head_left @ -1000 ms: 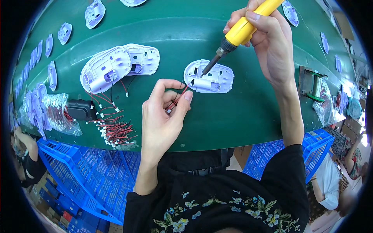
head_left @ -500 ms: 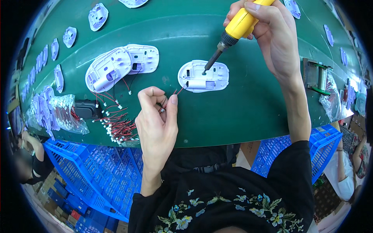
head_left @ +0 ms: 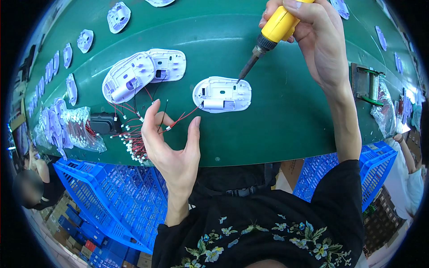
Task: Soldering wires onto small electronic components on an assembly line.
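In my right hand is a yellow-handled soldering iron, the fingers wrapped round its grip. Its dark tip points down at the upper edge of a white plastic mouse-shaped shell; contact cannot be made out. A red wire runs from the shell's left side to a small white connector. My left hand is open around that connector, thumb and forefinger spread apart. A black wire stands up beside its fingers; whether they touch it is unclear.
Two overlapping white shells with wires lie to the left. Below them are a heap of red wires with connectors, a black case and a bagged bundle. A metal stand is at right. Blue crates flank me.
My left hand has opened from its pinch on the red wire and moved left. The shell has shifted left and slightly nearer, and the iron tip now sits by its upper edge.
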Demonstrator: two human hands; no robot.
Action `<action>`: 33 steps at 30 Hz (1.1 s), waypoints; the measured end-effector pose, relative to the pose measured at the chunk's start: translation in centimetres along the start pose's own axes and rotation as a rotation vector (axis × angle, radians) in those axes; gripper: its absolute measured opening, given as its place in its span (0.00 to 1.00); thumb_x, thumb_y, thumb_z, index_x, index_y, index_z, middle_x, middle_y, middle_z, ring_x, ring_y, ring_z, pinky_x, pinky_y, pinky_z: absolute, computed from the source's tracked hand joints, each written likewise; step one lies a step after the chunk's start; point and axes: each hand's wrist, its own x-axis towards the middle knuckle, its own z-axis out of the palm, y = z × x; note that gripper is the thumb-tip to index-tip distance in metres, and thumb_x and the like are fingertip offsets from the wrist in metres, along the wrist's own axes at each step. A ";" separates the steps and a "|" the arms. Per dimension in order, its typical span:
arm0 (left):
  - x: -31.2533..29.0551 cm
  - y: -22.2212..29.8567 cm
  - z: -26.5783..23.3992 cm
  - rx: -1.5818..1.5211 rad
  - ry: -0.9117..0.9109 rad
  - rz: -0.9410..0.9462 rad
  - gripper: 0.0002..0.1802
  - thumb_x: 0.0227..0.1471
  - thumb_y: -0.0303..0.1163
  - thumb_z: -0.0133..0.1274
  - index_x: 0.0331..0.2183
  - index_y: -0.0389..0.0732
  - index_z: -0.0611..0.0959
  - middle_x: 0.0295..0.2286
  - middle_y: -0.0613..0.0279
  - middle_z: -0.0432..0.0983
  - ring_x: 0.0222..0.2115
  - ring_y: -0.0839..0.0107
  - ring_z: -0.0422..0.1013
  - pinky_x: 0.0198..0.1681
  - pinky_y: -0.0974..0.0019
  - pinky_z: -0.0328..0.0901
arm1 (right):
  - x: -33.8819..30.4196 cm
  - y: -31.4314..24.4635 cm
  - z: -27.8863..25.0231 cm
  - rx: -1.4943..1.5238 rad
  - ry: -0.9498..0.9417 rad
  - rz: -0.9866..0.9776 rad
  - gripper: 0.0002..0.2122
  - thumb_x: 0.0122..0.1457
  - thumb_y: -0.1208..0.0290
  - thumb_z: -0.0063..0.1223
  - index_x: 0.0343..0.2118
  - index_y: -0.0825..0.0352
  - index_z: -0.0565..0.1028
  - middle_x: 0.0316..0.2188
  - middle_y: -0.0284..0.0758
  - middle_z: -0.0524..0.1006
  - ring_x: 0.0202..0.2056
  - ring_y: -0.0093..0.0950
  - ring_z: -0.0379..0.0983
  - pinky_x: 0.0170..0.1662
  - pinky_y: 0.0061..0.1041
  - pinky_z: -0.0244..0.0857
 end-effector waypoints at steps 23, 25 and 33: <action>0.8 -1.5 0.9 0.231 -0.032 0.403 0.15 0.42 0.18 0.69 0.36 0.38 0.88 0.17 0.68 0.65 0.20 0.72 0.58 0.23 0.65 0.53 | -0.3 -0.1 0.1 -0.019 -0.014 -0.011 0.09 0.61 0.71 0.54 0.42 0.66 0.68 0.32 0.40 0.79 0.34 0.27 0.78 0.32 0.20 0.65; 0.8 -1.7 1.0 0.201 -0.002 0.428 0.13 0.42 0.17 0.69 0.34 0.39 0.88 0.18 0.67 0.66 0.20 0.71 0.59 0.23 0.64 0.54 | -0.4 -0.2 0.0 -0.015 -0.011 -0.007 0.09 0.61 0.71 0.54 0.42 0.66 0.68 0.32 0.40 0.79 0.34 0.27 0.78 0.32 0.20 0.65; 0.6 -1.2 0.9 0.221 0.045 0.371 0.13 0.42 0.16 0.69 0.33 0.38 0.87 0.21 0.65 0.69 0.24 0.70 0.65 0.26 0.64 0.59 | 0.0 0.7 -0.3 -0.099 0.018 -0.049 0.10 0.61 0.72 0.54 0.42 0.66 0.69 0.32 0.41 0.79 0.34 0.28 0.78 0.33 0.20 0.66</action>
